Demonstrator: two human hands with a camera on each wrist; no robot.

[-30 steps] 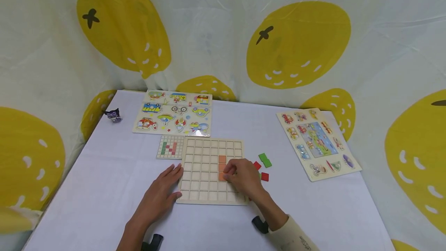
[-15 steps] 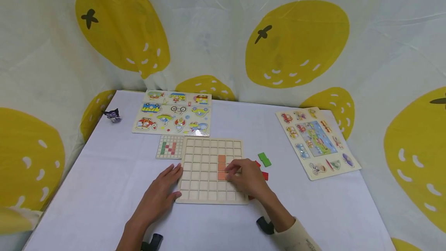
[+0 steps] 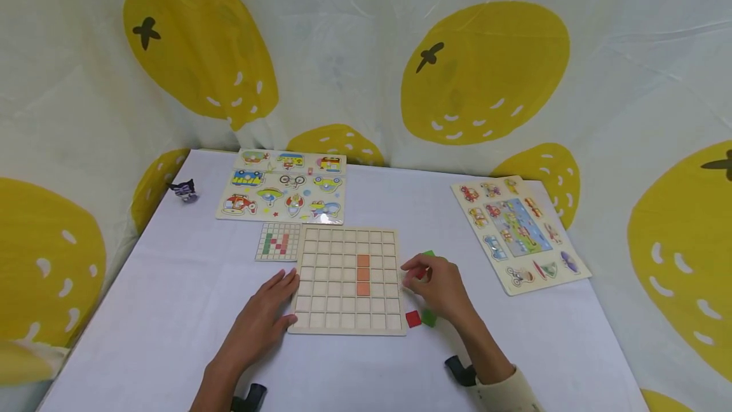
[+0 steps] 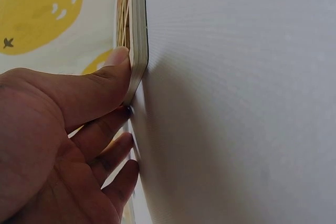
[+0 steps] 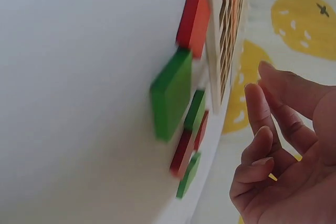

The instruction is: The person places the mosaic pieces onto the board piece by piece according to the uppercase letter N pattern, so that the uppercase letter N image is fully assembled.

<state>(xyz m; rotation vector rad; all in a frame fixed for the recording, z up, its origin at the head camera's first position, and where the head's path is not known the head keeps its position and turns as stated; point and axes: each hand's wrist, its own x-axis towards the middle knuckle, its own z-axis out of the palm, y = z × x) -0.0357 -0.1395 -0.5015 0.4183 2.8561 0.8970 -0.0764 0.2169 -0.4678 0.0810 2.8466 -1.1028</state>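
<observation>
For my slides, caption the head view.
Left hand touching a wooden grid board bearing three orange tiles; right hand by loose red and green tiles.

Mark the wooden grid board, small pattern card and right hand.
Wooden grid board (image 3: 335,274): head view, a bare cell.
Small pattern card (image 3: 277,242): head view, its printed middle.
Right hand (image 3: 439,285): head view, back of the hand.
</observation>
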